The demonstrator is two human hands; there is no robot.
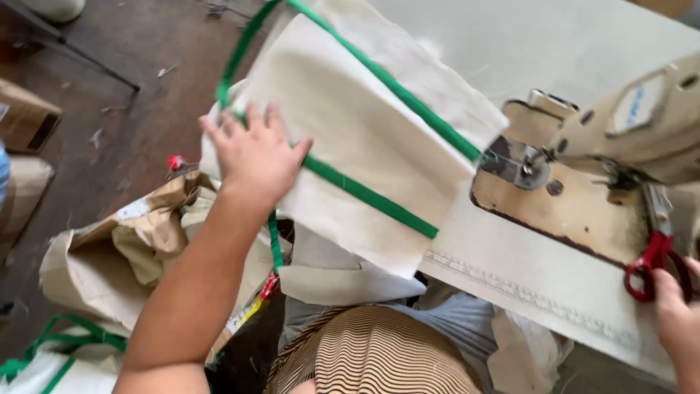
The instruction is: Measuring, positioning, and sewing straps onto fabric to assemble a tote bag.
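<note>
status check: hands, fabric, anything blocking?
Left hand flat on cream fabric panel with green strap. Right hand grips red-handled scissors beside sewing machine. Nothing blocking.

Left hand (255, 153) flat on cream cloth (364, 124) with green strap (368, 195); right hand (678, 321) gripping red-handled scissors (651, 264) beside sewing machine (583, 168).

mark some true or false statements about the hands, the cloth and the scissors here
1. The left hand lies flat on the cream cloth. True.
2. The cloth's trim is blue. False: it is green.
3. The right hand holds red-handled scissors. True.
4. The scissors lie on the floor. False: they are at the sewing machine.
5. The left hand grips the scissors. False: the right hand does.
</note>
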